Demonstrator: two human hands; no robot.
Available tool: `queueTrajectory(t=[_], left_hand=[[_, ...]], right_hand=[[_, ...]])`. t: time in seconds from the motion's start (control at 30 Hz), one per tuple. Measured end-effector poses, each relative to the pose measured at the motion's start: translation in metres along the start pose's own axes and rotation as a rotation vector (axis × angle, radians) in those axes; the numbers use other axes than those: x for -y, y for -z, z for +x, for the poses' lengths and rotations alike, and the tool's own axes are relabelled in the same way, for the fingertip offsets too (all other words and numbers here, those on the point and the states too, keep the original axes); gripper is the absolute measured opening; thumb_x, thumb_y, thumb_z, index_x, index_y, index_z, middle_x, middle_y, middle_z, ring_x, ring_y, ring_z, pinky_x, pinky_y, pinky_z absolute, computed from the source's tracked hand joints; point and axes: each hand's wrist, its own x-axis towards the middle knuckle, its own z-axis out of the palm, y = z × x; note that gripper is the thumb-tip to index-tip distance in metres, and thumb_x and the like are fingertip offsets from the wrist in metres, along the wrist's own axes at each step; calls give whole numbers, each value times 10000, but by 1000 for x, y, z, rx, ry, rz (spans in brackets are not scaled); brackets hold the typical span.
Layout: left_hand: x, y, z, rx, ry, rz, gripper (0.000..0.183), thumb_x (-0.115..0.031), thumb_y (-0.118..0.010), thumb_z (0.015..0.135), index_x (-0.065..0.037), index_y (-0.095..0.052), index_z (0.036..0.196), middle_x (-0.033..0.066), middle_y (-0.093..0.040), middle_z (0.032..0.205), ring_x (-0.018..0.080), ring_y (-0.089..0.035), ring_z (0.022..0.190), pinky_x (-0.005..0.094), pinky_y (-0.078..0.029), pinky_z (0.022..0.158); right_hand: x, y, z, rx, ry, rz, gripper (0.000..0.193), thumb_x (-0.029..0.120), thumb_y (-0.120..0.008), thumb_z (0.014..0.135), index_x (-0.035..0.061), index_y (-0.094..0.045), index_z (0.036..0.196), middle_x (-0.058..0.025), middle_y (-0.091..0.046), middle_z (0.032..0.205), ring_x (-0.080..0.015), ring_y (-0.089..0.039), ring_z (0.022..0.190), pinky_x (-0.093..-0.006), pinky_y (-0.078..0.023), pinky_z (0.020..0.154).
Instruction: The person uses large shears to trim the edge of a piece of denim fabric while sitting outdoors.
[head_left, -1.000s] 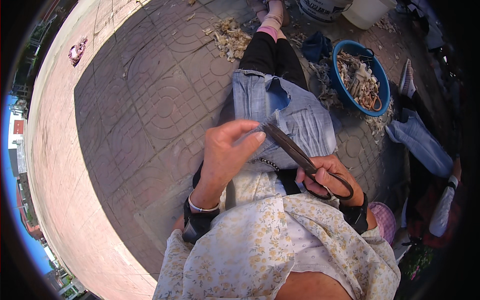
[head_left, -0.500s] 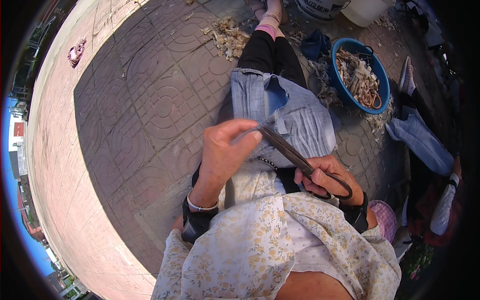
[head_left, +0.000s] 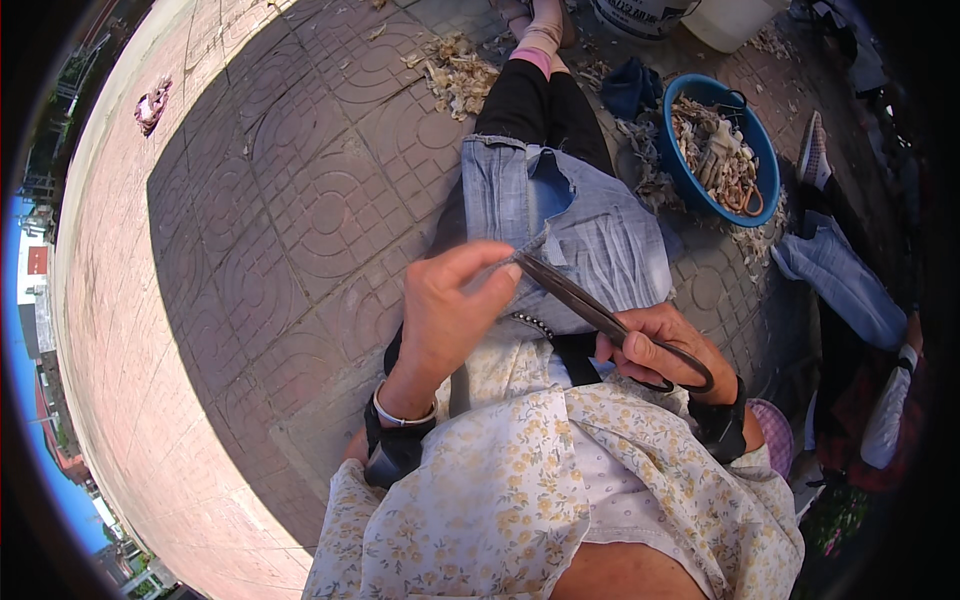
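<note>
Across my lap lies a faded blue denim cloth with a torn opening and frayed edges. My left hand is pinched, thumb against forefinger, over the near edge of the denim. What sits between those fingertips is too small to make out; a frayed grey-blue bit shows beside them. My right hand grips dark metal scissors by their looped handles. Their blades point up and left, look nearly closed, and end right at my left fingertips.
Right of my legs stands a blue basin holding pale scraps and another pair of scissors. A scrap pile lies on the paving beyond. White buckets stand at the back. Another person's denim-covered leg is at the right.
My right hand and the scissors' handles have shifted slightly to the right. My left hand keeps its pinch at nearly the same spot.
</note>
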Motion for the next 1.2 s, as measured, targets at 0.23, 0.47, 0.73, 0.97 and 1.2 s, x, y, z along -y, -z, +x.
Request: queueTrajectory(t=[0.23, 0.47, 0.73, 0.97, 1.2], left_hand=[[4, -2, 1, -13, 46, -113, 101, -38, -664, 811, 31, -688, 881, -17, -638, 748, 35, -536, 676, 185, -424, 614], [-4, -1, 7, -59, 81, -248, 123, -55, -647, 806, 30, -673, 891, 10, -641, 731, 33, -541, 706, 215, -451, 646], [-2, -2, 4, -59, 118, -267, 140, -53, -654, 786, 29, -671, 898, 24, -659, 735, 47, -561, 722, 240, -474, 662], [1, 5, 2, 18, -31, -132, 203, -51, -671, 781, 12, -658, 974, 62, -659, 888, 107, -611, 850, 258, -490, 697], [-34, 20, -14, -63, 3, -138, 239, -21, -664, 828, 65, -624, 1048, 73, -619, 983, 76, -573, 862, 199, -468, 718]], right_hand=[[-26, -13, 12, -3, 141, 139, 538, 507, -483, 943, -14, -617, 939, 20, -449, 547, -31, -364, 443, -219, -237, 415], [-32, -20, 25, 98, 108, 520, 599, 569, -445, 936, -5, -616, 958, 25, -434, 553, -28, -332, 446, -200, -255, 432], [-18, -15, 15, 30, 160, 238, 551, 530, -496, 931, -6, -620, 959, 31, -452, 567, -27, -362, 473, -204, -267, 452], [-15, -7, 12, -14, 157, 46, 503, 508, -559, 909, 12, -636, 947, 39, -479, 607, -39, -414, 553, -217, -300, 484], [-15, -8, 18, 6, 173, 36, 482, 483, -536, 931, 12, -631, 948, 40, -477, 612, -39, -404, 551, -214, -293, 484]])
